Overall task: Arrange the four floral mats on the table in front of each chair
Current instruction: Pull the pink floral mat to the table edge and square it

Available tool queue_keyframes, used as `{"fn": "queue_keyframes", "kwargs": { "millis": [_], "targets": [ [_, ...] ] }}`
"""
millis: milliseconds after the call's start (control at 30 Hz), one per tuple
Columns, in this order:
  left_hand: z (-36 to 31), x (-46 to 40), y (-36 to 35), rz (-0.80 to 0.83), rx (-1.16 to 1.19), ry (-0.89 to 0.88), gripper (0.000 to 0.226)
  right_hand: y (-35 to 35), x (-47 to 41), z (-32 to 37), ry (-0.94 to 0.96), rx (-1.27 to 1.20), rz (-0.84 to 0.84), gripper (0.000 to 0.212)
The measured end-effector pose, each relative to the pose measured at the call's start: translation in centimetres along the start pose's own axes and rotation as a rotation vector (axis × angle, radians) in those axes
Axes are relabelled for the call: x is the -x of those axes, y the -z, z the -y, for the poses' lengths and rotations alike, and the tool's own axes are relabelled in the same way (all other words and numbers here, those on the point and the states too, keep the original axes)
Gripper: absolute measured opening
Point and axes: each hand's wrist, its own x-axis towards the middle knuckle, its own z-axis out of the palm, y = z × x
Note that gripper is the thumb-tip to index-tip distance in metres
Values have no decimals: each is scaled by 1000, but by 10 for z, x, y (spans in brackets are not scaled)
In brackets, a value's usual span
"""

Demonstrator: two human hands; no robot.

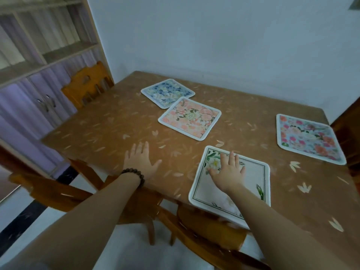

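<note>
Several square floral mats lie on the brown table. A blue mat sits farthest back, and a peach mat overlaps its near corner. At the right edge lies a pink and red mat. A white mat with green leaves rests at the near edge, its near corner hanging slightly over. My right hand lies flat on the white mat, fingers spread. My left hand, with a bead bracelet at the wrist, rests flat on the bare table left of that mat.
A wooden chair stands at the far left side, another chair at the near left, and a chair seat sits below the white mat. A cabinet with shelves fills the left. A pale wall backs the table.
</note>
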Motion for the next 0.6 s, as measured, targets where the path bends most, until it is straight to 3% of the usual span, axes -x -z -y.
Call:
{"fn": "queue_keyframes", "kwargs": {
  "millis": [200, 600],
  "targets": [
    [58, -37, 11, 2, 29, 3, 89, -18, -15, 66, -20, 42, -4, 75],
    [192, -164, 14, 103, 30, -235, 90, -96, -58, 234, -263, -44, -34, 71]
  ]
}}
